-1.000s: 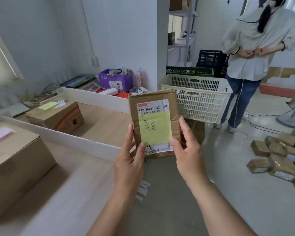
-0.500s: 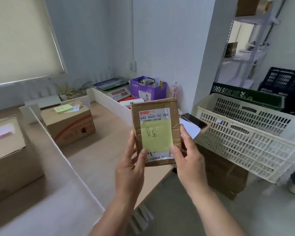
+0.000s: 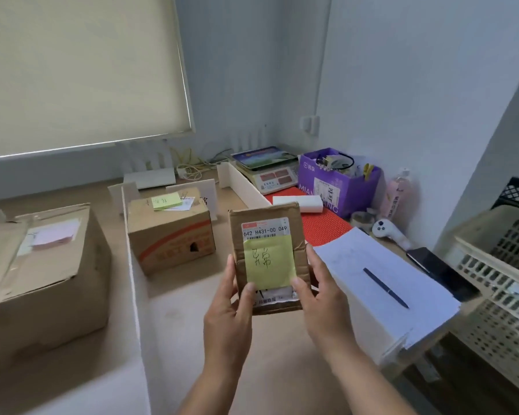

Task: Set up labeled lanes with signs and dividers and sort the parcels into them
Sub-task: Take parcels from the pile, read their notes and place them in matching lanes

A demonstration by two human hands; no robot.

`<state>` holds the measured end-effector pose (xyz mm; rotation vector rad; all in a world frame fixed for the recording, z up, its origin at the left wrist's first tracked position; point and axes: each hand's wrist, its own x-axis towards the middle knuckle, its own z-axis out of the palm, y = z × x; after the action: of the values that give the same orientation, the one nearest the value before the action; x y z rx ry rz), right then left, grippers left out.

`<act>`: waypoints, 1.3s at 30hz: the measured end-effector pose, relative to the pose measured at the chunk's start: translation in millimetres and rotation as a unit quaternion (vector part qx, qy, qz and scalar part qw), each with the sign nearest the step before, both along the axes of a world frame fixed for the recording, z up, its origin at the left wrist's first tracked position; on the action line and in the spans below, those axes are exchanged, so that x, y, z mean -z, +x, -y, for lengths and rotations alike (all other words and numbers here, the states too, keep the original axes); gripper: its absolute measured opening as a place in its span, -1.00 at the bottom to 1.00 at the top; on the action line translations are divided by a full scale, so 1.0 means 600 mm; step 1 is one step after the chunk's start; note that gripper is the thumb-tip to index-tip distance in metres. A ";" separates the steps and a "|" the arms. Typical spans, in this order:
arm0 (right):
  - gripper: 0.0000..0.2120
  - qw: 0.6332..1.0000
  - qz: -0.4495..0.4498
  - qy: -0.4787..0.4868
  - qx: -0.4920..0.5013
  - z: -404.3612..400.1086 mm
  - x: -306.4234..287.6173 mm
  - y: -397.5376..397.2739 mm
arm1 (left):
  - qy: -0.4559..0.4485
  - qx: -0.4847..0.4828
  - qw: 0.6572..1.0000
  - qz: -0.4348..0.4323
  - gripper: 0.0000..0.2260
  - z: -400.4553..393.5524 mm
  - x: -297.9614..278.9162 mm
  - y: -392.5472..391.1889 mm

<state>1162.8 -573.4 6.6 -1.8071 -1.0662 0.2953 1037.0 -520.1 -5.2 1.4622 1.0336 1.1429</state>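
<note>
one head-worn wide-angle view looks forward and down, close over the pale wooden table (image 3: 192, 310); the white wall corner (image 3: 321, 85) stands at twelve o'clock.

- The parcel (image 3: 268, 259) hides the fingers of both hands behind it; only the thumbs show on its face.
- The yellow note (image 3: 268, 263) covers the middle of the parcel's label; its handwriting is too loose to read.
- The big box (image 3: 39, 280) is cut off by the left edge.
- The basket (image 3: 501, 283) is cut off by the right edge.
- The note on the small box (image 3: 170, 232) carries writing too small to read.
- The sign (image 3: 208, 194) behind the small box is mostly hidden.
- The scale (image 3: 271, 178) display is blurred.
</note>
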 end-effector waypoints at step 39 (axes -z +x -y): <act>-0.55 0.953 0.048 -0.282 -0.096 -0.637 0.156 0.212 | -0.172 -0.156 0.915 -0.331 -0.55 -0.543 0.139 0.244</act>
<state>1289.7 -190.9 -86.9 -2.2372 -1.3223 0.6925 1183.3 -194.1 -88.9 1.4499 1.8897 0.6100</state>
